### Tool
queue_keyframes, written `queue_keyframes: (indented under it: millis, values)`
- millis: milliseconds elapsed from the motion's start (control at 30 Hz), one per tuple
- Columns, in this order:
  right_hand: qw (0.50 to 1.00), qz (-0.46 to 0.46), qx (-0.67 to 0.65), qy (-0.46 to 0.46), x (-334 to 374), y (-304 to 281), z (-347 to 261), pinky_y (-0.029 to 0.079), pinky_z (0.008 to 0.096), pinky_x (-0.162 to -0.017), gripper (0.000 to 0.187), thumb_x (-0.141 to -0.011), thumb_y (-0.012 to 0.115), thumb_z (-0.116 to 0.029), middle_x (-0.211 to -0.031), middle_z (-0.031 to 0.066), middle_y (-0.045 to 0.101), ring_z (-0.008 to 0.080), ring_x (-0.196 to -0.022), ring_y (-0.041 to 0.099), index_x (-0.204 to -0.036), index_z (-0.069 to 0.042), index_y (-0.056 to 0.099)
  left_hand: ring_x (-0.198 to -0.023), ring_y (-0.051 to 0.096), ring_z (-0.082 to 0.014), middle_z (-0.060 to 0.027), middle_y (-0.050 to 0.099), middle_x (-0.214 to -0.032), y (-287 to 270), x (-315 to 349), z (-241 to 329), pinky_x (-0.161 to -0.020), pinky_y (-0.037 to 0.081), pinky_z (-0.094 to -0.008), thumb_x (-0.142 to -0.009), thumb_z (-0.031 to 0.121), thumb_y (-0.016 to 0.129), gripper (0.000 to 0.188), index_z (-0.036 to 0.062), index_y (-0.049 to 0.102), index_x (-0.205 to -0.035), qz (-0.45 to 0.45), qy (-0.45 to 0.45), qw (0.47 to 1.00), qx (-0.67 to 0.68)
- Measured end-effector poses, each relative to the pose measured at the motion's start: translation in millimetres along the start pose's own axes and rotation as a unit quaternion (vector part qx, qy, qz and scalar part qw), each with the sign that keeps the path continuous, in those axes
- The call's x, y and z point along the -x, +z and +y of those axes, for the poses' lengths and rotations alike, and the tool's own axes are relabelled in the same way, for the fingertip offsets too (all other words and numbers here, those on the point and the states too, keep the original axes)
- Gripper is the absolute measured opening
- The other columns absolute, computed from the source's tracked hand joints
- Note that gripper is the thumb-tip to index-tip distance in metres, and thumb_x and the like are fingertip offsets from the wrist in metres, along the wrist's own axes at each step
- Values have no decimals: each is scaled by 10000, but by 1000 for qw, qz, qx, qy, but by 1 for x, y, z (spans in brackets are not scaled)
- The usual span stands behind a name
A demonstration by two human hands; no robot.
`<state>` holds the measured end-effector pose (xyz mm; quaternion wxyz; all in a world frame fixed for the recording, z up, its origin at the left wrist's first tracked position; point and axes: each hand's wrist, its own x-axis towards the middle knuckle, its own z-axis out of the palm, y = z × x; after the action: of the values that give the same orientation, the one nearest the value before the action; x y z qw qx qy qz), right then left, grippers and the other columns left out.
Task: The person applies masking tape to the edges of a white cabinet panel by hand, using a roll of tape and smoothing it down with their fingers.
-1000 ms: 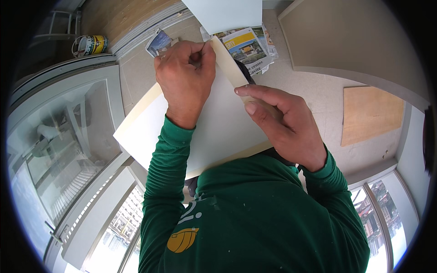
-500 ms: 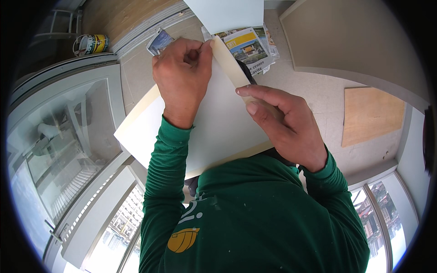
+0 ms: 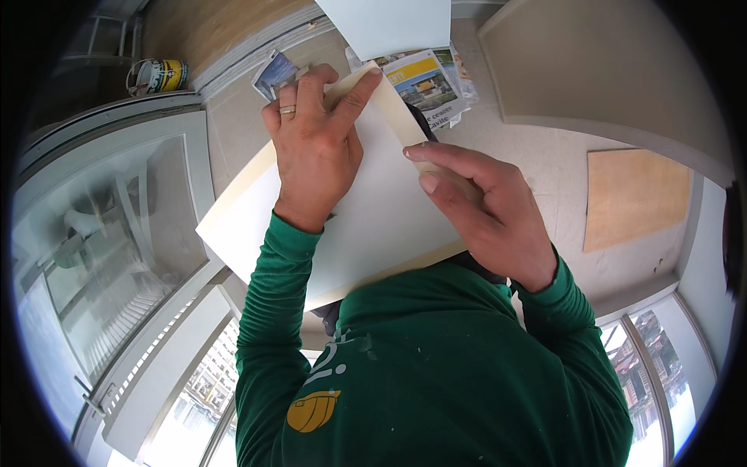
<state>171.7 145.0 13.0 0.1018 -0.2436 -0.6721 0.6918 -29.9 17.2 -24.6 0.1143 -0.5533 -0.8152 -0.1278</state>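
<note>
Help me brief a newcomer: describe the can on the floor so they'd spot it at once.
Start at the big glass pane on the left and follow its frame to the far end. Just beyond, beside the wooden board, lies a small can on its side, the only round, yellow-banded thing there.

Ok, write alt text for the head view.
Two bare hands press on a flat white rectangular board: the left hand at its far corner, the right hand on its right edge. Printed colour leaflets lie on the pale floor beyond.
</note>
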Motion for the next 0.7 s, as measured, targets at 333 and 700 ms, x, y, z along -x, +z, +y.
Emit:
queue_keyframes:
  millis: [333, 700]
  values:
    - [997, -42, 47, 43, 5, 0, -16, 569, 314, -891, 289, -1066, 684, -77, -1128, 149, 770, 159, -963, 696, -1342, 6, 701, -1059, 582, -236, -39, 654, -1268, 1, 5, -6, -961, 370, -436, -865, 60, 723, 479, 241, 819, -1298, 42, -34, 998, 9]
    - [1000, 2, 23, -14, 5, 7, -1, 552, 366, -745, 306, -1030, 721, -143, -1056, 194, 769, 252, -748, 648, -1297, 4, 721, -1205, 545, -292, -113, 587, -1407, -8, 5, 2, -1038, 345, -477, -906, 206, 674, 518, 196, 726, -1421, 35, -1, 998, 42]
